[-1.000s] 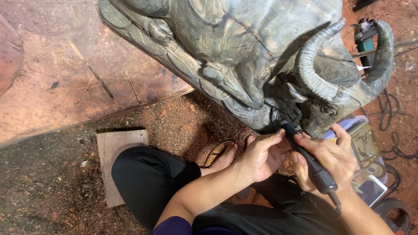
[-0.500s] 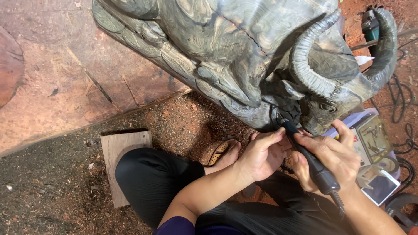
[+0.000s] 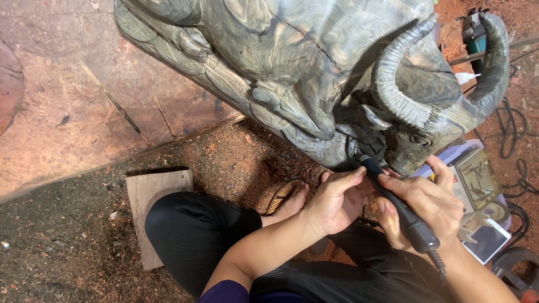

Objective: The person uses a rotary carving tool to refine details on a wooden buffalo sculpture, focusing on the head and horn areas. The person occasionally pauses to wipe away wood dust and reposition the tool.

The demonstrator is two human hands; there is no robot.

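Seen from the head camera, a grey-green carved wooden buffalo (image 3: 314, 73) with curved horns fills the upper centre and right of the frame, above sawdust-strewn ground. At lower right, the right hand (image 3: 426, 210) has its grip closed around a black rotary carving tool (image 3: 396, 205), its tip touching the carving beside the head. The left hand (image 3: 334, 202), just left, pinches the tool's front end, above black-trousered crossed legs (image 3: 196, 230) and a small wooden board (image 3: 149, 193).

- Dirt floor (image 3: 67, 264) carrying reddish sawdust (image 3: 236, 163).
- Flat wooden board (image 3: 151, 196) lying on it, under the person's leg.
- Black cables (image 3: 514, 134) trailing at right.
- Carved buffalo sculpture (image 3: 314, 67) resting there.
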